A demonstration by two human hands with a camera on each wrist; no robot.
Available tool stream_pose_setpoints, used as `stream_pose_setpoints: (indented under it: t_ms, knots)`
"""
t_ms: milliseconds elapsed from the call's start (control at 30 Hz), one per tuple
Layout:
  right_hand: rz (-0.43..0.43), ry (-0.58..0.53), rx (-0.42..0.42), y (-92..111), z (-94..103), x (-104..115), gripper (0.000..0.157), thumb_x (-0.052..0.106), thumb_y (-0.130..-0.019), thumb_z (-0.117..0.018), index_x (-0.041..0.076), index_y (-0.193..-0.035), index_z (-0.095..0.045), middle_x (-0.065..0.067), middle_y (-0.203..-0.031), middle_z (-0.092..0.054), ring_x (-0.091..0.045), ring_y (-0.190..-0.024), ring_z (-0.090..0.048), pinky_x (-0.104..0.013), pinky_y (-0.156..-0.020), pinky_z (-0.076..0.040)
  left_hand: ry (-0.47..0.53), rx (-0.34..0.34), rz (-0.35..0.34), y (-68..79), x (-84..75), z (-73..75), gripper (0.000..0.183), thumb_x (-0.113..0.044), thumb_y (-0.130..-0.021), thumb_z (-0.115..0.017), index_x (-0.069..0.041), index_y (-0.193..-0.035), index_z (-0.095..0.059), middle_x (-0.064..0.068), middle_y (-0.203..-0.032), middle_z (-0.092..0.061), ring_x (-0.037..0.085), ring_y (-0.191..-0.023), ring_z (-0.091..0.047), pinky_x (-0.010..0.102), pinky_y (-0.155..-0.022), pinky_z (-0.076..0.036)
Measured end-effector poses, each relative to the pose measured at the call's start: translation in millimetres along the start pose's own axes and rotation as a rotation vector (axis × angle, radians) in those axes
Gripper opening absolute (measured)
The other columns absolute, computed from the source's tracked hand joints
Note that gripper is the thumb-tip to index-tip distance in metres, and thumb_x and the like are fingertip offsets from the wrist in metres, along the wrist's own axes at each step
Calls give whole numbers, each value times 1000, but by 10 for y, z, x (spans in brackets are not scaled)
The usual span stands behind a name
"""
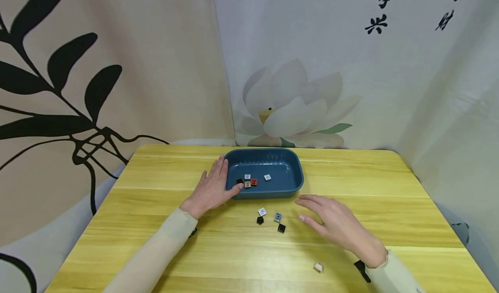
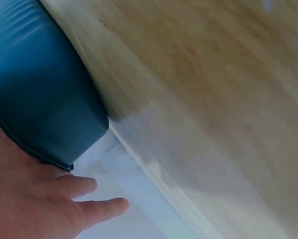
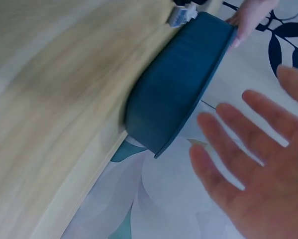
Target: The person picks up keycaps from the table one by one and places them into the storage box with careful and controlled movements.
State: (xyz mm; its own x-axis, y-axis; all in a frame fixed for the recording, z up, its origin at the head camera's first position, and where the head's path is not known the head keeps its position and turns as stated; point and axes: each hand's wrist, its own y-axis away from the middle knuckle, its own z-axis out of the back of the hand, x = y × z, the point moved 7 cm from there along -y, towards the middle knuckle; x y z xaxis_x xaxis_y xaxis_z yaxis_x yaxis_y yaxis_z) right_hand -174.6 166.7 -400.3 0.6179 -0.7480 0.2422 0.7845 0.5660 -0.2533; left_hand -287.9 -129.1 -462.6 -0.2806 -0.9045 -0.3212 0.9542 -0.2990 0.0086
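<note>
Against the blue tray (image 1: 280, 169), our left hand (image 1: 212, 186) seems to brace, fingers straight; our empty right hand (image 1: 336, 221), fingers relaxed, likely needs to pinch a small block (image 1: 277, 217) next.

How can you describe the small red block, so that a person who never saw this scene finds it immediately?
On the yellow wooden table, find the dark blue tray near the far edge. Inside, a cluster of small blocks lies near the left hand. The red block sits at that cluster's right side and is the only red one visible.
</note>
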Motion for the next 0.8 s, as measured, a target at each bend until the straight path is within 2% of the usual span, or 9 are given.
stream_pose_setpoints:
  t_ms: [233,500,633,800]
  knots:
    - [70,-15,87,222,-47,24,43,33,-100,-70,13,-138,-67,-3,-137,-66,-23,-121,-66,-45,-96,-55,-5,8,6,7,-8,-5,107,-73,-96,-47,2,-164,-14,16,-173,-1,38,-158,-12,70,-118,-19]
    - [146,-6,180,457,-86,101,51,43,-99,-69,18,-143,-63,-1,-145,-61,-24,-124,-63,-49,-95,-55,-10,13,13,4,-6,-4,108,-75,-96,-45,2,-164,-13,15,-173,1,38,-158,-12,69,-119,-19]
    - [128,-9,270,541,-158,103,57,52,-97,-68,23,-145,-61,2,-149,-58,-23,-127,-61,-51,-97,-54,-15,9,14,6,-4,-2,109,-76,-95,-46,2,-164,-13,16,-173,0,38,-158,-12,69,-118,-19]
    - [63,-71,409,636,-275,82,56,57,-98,-63,30,-147,-59,5,-151,-56,-23,-129,-58,-53,-99,-52,-14,13,16,2,-3,1,108,-75,-96,-45,2,-164,-13,15,-173,0,38,-158,-12,69,-118,-19]
